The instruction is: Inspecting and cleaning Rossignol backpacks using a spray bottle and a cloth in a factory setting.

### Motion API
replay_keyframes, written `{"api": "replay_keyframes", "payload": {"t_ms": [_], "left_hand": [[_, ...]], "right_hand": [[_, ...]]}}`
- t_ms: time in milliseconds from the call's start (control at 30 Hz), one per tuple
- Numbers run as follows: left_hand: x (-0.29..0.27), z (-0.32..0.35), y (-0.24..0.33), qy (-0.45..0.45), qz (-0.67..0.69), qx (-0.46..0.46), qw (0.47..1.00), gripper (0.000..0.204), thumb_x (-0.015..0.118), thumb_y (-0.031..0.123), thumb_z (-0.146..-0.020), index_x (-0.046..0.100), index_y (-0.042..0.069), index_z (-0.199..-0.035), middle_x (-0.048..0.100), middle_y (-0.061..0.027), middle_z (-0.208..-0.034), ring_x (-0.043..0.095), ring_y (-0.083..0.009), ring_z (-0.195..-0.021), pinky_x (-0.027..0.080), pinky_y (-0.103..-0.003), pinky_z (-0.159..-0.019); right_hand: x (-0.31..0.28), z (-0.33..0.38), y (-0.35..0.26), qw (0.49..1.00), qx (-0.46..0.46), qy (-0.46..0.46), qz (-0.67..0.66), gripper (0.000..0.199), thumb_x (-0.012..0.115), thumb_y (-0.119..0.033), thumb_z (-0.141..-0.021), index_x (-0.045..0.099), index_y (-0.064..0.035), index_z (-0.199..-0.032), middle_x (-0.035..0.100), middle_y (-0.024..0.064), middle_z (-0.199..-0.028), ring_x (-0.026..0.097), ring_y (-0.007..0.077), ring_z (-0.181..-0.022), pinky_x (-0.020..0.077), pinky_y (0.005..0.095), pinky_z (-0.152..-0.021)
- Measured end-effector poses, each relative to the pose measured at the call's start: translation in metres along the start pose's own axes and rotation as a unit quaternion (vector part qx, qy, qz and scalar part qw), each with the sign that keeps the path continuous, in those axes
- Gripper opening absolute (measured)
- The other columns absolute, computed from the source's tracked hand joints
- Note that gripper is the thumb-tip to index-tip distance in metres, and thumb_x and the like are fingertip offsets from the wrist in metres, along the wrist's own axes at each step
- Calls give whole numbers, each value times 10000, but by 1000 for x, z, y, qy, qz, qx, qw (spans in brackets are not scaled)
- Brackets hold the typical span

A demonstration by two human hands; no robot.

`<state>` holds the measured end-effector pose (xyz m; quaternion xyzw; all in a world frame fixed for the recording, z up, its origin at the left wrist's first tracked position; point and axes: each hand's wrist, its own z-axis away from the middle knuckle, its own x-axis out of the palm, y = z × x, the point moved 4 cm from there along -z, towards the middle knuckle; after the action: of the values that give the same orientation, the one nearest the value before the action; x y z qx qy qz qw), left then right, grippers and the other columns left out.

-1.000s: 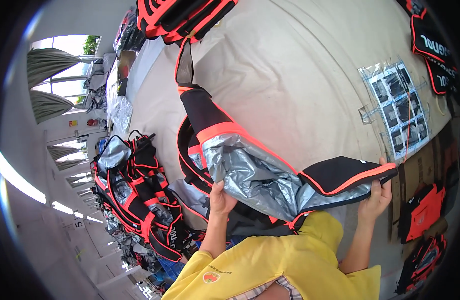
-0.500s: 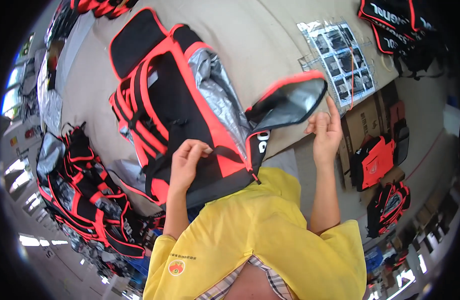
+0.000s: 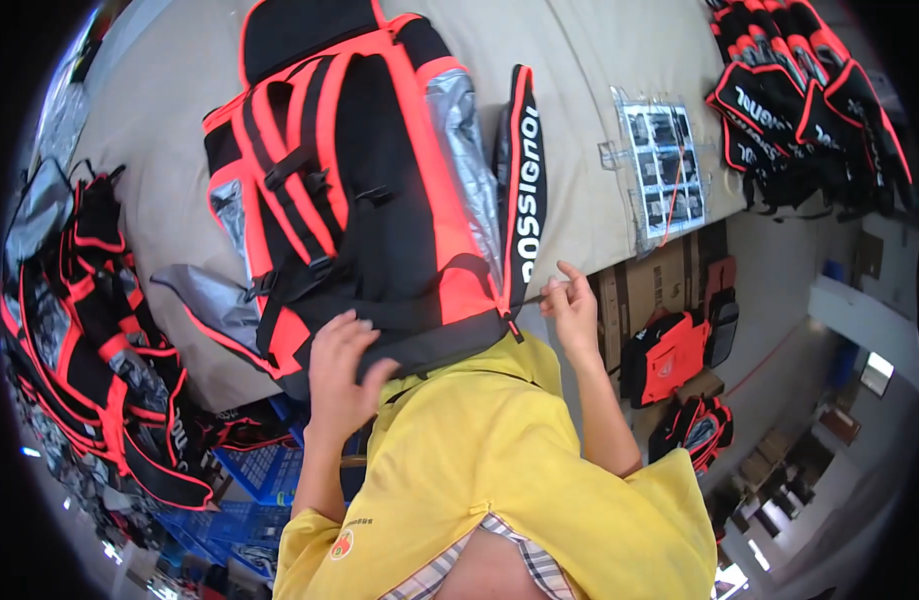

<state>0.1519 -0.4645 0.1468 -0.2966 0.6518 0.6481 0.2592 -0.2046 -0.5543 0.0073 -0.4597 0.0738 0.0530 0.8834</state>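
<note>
A black and neon-coral backpack (image 3: 384, 225) lies on the table in front of me, its shoulder straps (image 3: 299, 165) facing up. A silver-lined side panel (image 3: 464, 150) runs along its right side. Beside it, a narrow black flap (image 3: 524, 190) with white lettering and coral edging stands out from the bag. At the bag's lower edge is my left hand (image 3: 341, 375), thumb apart from the fingers, holding nothing visible. My right hand (image 3: 571, 308) is by the lower right corner, near the flap's base, forefinger stretched out and the other fingers bent. A coral zip end (image 3: 514, 325) hangs there.
A taped photo sheet (image 3: 666, 170) lies on the beige table (image 3: 579, 60) at right. Similar black and coral pieces are piled at the back right (image 3: 789, 120) and on the left (image 3: 99, 340). Blue crates (image 3: 264, 470) stand below left; cartons (image 3: 644, 290) and a coral bag (image 3: 669, 355) below right.
The side flap has swung from spread outward to nearly upright along the bag. My right hand has moved down and left to the corner; my left hand has lowered and its fingers have opened.
</note>
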Motion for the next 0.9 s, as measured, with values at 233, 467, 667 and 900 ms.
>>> {"api": "replay_keyframes", "payload": {"t_ms": [233,467,667,900], "left_hand": [[72,29,-39,-98,-215,35,971,951,902,181,-606,575,212,-1499,474,-135,-1597,421,-385,-1493,341,-557,-1222],[29,7,-30,42,-86,-17,995,506,757,54,-740,732,120,-1241,754,-123,-1226,718,-330,-1143,578,-466,-936],[4,-17,5,-15,-179,-34,983,295,718,217,-864,777,176,-1150,771,-155,-913,736,-389,-850,561,-515,-748],[7,-20,44,39,-180,-2,983,238,704,286,-925,777,196,-1133,757,-163,-861,727,-401,-798,553,-540,-720]], "right_hand": [[8,17,35,986,23,-108,125,459,618,-178,-1070,513,37,-1461,707,90,-961,661,120,-779,559,276,-701],[-4,40,68,928,-58,-230,288,452,725,-303,-985,690,38,-1279,776,232,-1088,776,287,-996,586,375,-903],[46,87,58,867,-104,-357,333,609,738,-368,-980,613,69,-1385,775,205,-1092,763,285,-1001,582,383,-903],[86,84,99,884,-62,-412,214,722,775,-423,-964,556,61,-1453,749,130,-1057,708,185,-953,578,342,-848]]}}
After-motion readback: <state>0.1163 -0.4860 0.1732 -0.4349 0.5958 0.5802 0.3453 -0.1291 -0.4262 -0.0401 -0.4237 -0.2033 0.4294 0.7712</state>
